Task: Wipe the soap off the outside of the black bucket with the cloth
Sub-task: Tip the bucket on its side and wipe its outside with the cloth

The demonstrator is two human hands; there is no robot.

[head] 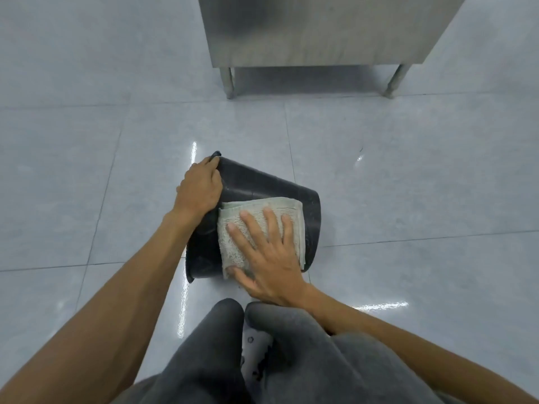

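Person crouched over one black bucket lying on its side on the glossy tiled floor. The left hand grips the rim, while the right hand, fingers spread flat, presses one folded pale cloth against the bucket's upper wall. One steel cabinet on two visible legs stands well beyond; two knees in dark grey trousers crowd the near edge.

I see a black bucket and a pale greenish-white cloth. The floor is light blue-grey tile, the cabinet brushed silver-grey, the trousers dark grey.
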